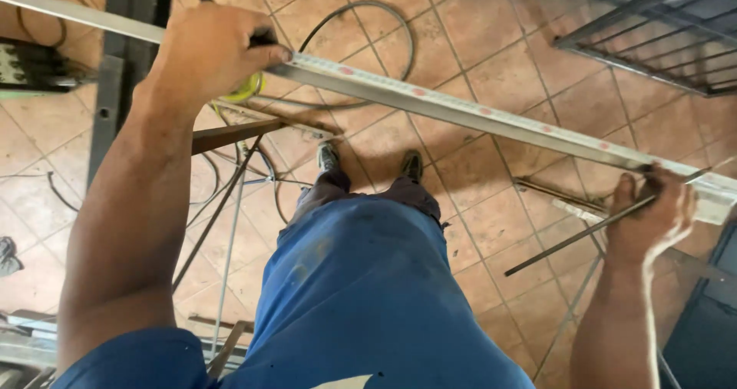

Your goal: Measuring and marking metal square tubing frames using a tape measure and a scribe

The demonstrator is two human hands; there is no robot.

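Observation:
A long grey metal bar [461,112] runs across the view from upper left to right, with a tape measure blade [491,115] stretched flat along its top. My left hand [211,51] presses a yellow tape measure case [247,89] against the bar. My right hand [652,212] holds the far end of the tape blade at the bar's right end, and a thin dark metal rod [583,235] sits in its fingers too. I stand over the bar in blue clothes, my shoes [368,162] on the tiled floor below.
Tiled floor [491,43] with black cables [384,20] looping under the bar. A dark metal frame [127,74] stands at upper left, a welded metal grille [652,36] at upper right. Loose rods and metal strips [230,135] lie under the bar at left. A dark panel [706,320] is at lower right.

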